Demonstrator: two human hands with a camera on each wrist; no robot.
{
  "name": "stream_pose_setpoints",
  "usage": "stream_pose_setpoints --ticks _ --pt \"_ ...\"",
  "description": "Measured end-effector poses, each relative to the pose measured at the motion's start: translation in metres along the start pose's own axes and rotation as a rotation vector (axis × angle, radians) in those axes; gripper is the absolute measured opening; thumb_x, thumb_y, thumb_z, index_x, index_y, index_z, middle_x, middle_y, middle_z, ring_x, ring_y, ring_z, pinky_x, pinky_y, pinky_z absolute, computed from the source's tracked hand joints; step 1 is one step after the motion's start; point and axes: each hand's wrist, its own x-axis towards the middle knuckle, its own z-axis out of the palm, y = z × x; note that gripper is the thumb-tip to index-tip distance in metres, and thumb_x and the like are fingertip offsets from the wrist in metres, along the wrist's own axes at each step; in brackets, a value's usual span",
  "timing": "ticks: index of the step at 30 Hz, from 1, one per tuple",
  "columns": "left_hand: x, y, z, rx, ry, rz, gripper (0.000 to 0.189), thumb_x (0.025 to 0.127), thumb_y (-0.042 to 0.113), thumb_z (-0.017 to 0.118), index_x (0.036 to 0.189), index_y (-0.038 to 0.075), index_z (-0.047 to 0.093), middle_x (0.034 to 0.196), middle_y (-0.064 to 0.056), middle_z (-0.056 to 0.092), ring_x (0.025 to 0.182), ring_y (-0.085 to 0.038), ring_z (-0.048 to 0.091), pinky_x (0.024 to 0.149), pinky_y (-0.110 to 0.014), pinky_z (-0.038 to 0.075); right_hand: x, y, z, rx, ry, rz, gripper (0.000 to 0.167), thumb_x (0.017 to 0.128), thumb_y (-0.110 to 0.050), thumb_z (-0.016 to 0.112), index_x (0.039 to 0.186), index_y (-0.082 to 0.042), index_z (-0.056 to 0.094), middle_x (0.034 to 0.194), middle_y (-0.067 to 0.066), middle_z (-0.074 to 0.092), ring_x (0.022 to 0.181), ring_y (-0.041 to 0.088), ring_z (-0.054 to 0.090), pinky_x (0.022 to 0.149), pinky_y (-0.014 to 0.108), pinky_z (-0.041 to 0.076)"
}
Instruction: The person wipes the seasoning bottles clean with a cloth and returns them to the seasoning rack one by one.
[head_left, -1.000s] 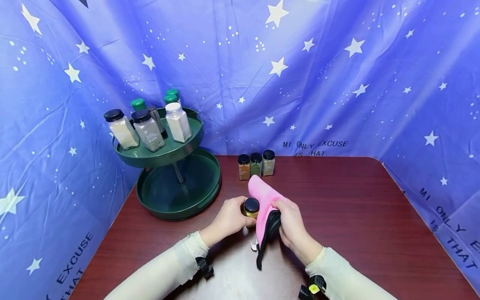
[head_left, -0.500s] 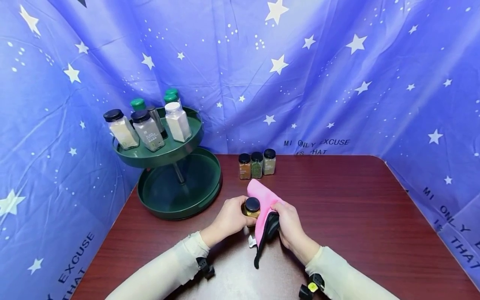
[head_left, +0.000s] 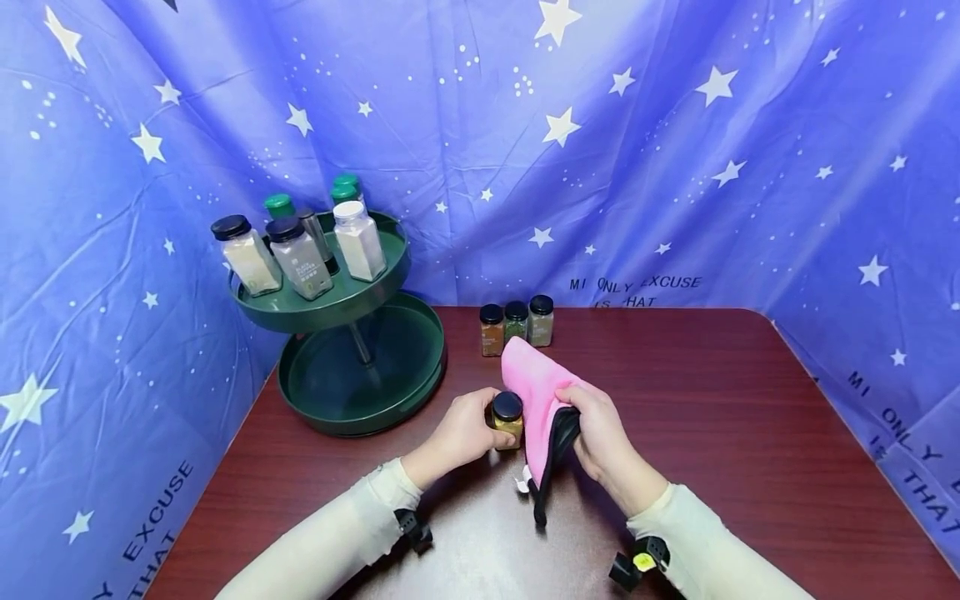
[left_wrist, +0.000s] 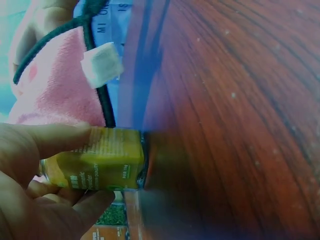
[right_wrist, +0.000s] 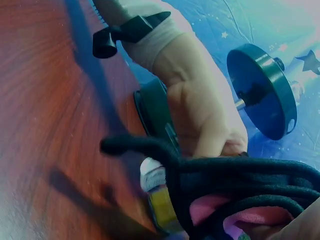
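My left hand grips a small square jar of yellow powder with a black lid. In the left wrist view the label on the jar reads turmeric powder, with thumb and fingers on opposite sides. The jar is upright, its base close over the table. My right hand pinches a folded pink cloth with black edging and a white tag. The cloth hangs just right of the jar, its black edging bunched below the thumb. Part of the right fingers is hidden behind the cloth.
A green two-tier turntable rack stands at the left, with several jars, among them a white-capped jar, on its upper tier. Behind the cloth, three small black-lidded jars stand in a row near the table's back edge. A starry blue curtain surrounds the table.
My right hand has drawn the cloth slightly to the right, leaving more of the jar's front uncovered. The left hand keeps its hold on the jar in nearly the same place.
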Motion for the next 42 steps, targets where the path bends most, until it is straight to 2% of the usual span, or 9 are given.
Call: stream_pose_setpoints --ticks 5,10,14,17,22,27,31,37,42 --pt "0.0 -0.001 0.0 0.005 -0.026 0.002 0.056 0.07 0.016 0.093 0.119 0.009 0.067 0.106 -0.001 0.073 0.098 -0.016 0.067 0.092 -0.034 0.053 0.004 -0.003 -0.005 -0.014 -0.018 -0.003 0.025 0.093 0.005 0.046 0.079 -0.01 0.06 0.073 -0.002 0.061 0.068 0.008 0.062 0.064 0.023 0.054" --pt "-0.004 0.004 0.002 0.062 0.063 -0.06 0.072 0.075 0.044 0.091 0.127 0.006 0.059 0.114 -0.007 0.066 0.104 -0.022 0.063 0.093 -0.039 0.053 0.006 -0.006 -0.006 -0.02 -0.011 -0.008 0.025 0.093 0.004 0.047 0.078 -0.01 0.061 0.073 -0.002 0.062 0.068 0.008 0.062 0.064 0.023 0.054" --pt "-0.009 0.011 0.004 0.16 0.149 -0.122 0.077 0.074 0.062 0.084 0.117 0.004 0.057 0.105 -0.008 0.062 0.095 -0.022 0.061 0.084 -0.038 0.054 0.007 -0.008 -0.006 -0.009 -0.016 -0.017 0.025 0.095 0.004 0.047 0.08 -0.01 0.06 0.073 -0.003 0.063 0.068 0.008 0.063 0.065 0.023 0.055" --pt "-0.012 0.014 0.007 0.202 0.167 -0.159 0.072 0.073 0.066 0.082 0.105 0.008 0.055 0.095 -0.006 0.059 0.087 -0.02 0.061 0.077 -0.035 0.053 0.006 -0.007 -0.005 -0.006 -0.018 -0.016 0.026 0.095 0.004 0.046 0.08 -0.01 0.06 0.072 -0.003 0.062 0.068 0.008 0.063 0.064 0.023 0.055" --pt "-0.013 0.015 0.009 0.159 0.183 -0.177 0.064 0.075 0.06 0.083 0.1 0.009 0.055 0.09 -0.003 0.058 0.08 -0.017 0.058 0.071 -0.032 0.051 0.005 -0.004 -0.006 -0.004 -0.001 -0.02 0.025 0.094 0.004 0.047 0.079 -0.01 0.06 0.073 -0.003 0.062 0.069 0.008 0.063 0.064 0.022 0.055" --pt "-0.013 0.016 0.008 0.122 0.21 -0.147 0.052 0.077 0.045 0.086 0.1 0.007 0.058 0.091 -0.004 0.06 0.083 -0.019 0.06 0.076 -0.034 0.052 0.004 -0.003 -0.005 -0.002 -0.008 -0.046 0.024 0.094 0.004 0.048 0.081 -0.011 0.061 0.075 -0.003 0.063 0.071 0.008 0.063 0.067 0.023 0.055" --pt "-0.012 0.017 0.006 0.115 0.186 -0.106 0.045 0.076 0.034 0.084 0.102 0.005 0.061 0.092 -0.004 0.063 0.088 -0.023 0.064 0.081 -0.038 0.053 0.005 -0.004 -0.005 0.004 -0.007 -0.061 0.025 0.094 0.005 0.049 0.08 -0.011 0.062 0.074 -0.003 0.062 0.069 0.008 0.062 0.065 0.023 0.054" --pt "-0.01 0.019 0.003 0.089 0.132 -0.056 0.045 0.077 0.027 0.082 0.111 0.002 0.064 0.101 -0.007 0.068 0.095 -0.024 0.067 0.087 -0.039 0.055 0.004 -0.005 -0.001 -0.012 -0.022 -0.069 0.024 0.095 0.004 0.049 0.083 -0.01 0.064 0.078 -0.002 0.064 0.073 0.008 0.064 0.069 0.023 0.055" --pt "-0.01 0.014 0.005 0.072 0.11 -0.039 0.046 0.077 0.028 0.087 0.11 0.005 0.066 0.1 -0.005 0.069 0.093 -0.02 0.066 0.083 -0.035 0.053 0.001 -0.002 0.0 -0.019 -0.02 -0.037 0.022 0.095 0.004 0.05 0.084 -0.009 0.064 0.075 -0.003 0.063 0.071 0.008 0.063 0.068 0.023 0.054"
